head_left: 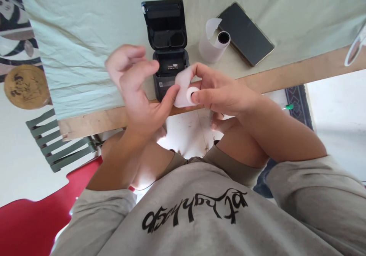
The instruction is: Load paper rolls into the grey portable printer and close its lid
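Through the head camera, with twelve o'clock pointing away from the wearer, I find the paper roll [183,94] mid-view, held up by the near table edge [111,118]. At its three o'clock, the right hand [219,92] pinches it, thumb over the core end, fingers curled behind. At ten, the left hand [135,76] is spread and blurred, its thumb at the loose paper; I can't tell whether it presses. I judge the roll light and smooth, its paper soft, easily creased or torn, so I'd grip across the core ends and only lightly pinch the tail. An open black case [167,44] lies at eleven, a second roll [211,50] at one, a phone [245,34] towards two, all on pale cloth [100,27].
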{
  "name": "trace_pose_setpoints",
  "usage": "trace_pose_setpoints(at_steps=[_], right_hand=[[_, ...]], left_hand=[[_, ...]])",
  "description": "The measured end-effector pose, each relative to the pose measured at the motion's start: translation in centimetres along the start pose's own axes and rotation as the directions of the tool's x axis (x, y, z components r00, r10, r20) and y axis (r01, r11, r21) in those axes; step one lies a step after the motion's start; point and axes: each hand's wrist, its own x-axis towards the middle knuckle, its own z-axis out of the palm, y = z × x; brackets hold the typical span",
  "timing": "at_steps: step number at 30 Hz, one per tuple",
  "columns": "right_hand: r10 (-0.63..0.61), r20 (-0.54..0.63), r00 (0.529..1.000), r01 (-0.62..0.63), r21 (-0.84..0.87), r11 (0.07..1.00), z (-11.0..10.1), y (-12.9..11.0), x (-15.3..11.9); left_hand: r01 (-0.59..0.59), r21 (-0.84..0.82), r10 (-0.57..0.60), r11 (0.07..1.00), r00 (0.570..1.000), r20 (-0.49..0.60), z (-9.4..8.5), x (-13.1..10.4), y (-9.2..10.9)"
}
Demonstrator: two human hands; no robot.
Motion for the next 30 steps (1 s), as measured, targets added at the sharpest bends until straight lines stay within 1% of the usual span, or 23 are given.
trace_pose_setpoints(at_steps=[3,5,6,7,8,9,12,14,16,17,19,21,23,25,26,29,30], right_hand=[[-0.033,-0.048,0.998,0.034,0.027,0.999,-0.2,0.1,0.1],[-0.065,-0.078,0.995,0.066,0.013,0.998,-0.3,0.0,0.0],[-0.072,-0.081,0.994,0.072,-0.002,0.997,-0.4,0.0,-0.1],[-0.075,-0.075,0.994,0.073,-0.021,0.997,-0.4,0.0,-0.1],[-0.076,-0.062,0.995,0.074,-0.040,0.996,-0.3,0.0,-0.1],[-0.082,-0.045,0.996,0.079,-0.052,0.995,-0.3,0.0,-0.1],[-0.102,-0.015,0.995,0.100,-0.070,0.992,0.0,0.2,-0.1],[-0.122,0.005,0.993,0.122,-0.082,0.989,0.1,0.2,-0.1],[-0.144,0.037,0.989,0.147,-0.110,0.983,0.0,0.1,-0.2],[-0.153,0.054,0.987,0.159,-0.134,0.978,-0.2,0.0,-0.2],[-0.182,0.097,0.978,0.198,-0.196,0.960,-0.6,-0.3,-0.4],[-0.247,0.111,0.963,0.270,-0.314,0.910,-0.9,-0.4,-0.5],[-0.359,0.078,0.930,0.353,-0.460,0.815,-0.9,-0.3,-0.5],[-0.463,0.048,0.885,0.403,-0.577,0.710,-0.6,0.0,-0.3],[-0.493,0.058,0.868,0.422,-0.608,0.672,-0.3,0.2,-0.1],[-0.536,0.115,0.837,0.466,-0.664,0.584,0.5,0.9,0.3],[-0.551,0.121,0.826,0.469,-0.688,0.553,0.8,1.1,0.4]], left_hand=[[-0.086,0.060,0.085,0.994,0.996,0.018,0.1,-0.8,0.2],[-0.190,0.107,0.187,0.976,0.982,0.038,-0.3,-1.1,0.0],[-0.279,0.131,0.275,0.951,0.960,0.048,-0.4,-1.1,-0.3],[-0.381,0.154,0.378,0.911,0.924,0.054,-0.6,-1.0,-0.5],[-0.494,0.173,0.491,0.852,0.869,0.060,-0.7,-0.9,-0.7],[-0.596,0.192,0.598,0.780,0.800,0.055,-0.8,-0.8,-0.9],[-0.634,0.212,0.645,0.744,0.764,0.020,-0.6,-0.5,-0.8],[-0.643,0.209,0.657,0.737,0.754,0.006,-0.4,-0.5,-0.6],[-0.642,0.181,0.654,0.745,0.757,-0.006,-0.3,-0.7,-0.5],[-0.635,0.146,0.644,0.759,0.765,-0.019,-0.4,-0.8,-0.4],[-0.572,0.035,0.573,0.820,0.817,-0.064,-0.5,-1.0,-0.3],[-0.457,-0.110,0.448,0.882,0.889,-0.097,-0.5,-1.2,-0.2],[-0.393,-0.214,0.376,0.894,0.919,-0.118,-0.3,-1.3,-0.5],[-0.415,-0.217,0.391,0.884,0.909,-0.146,0.0,-1.2,-0.9],[-0.425,-0.190,0.400,0.885,0.903,-0.159,0.2,-1.2,-1.2],[-0.495,-0.087,0.471,0.865,0.859,-0.199,0.5,-1.2,-1.4],[-0.493,-0.050,0.475,0.869,0.857,-0.199,0.5,-1.2,-1.2]])
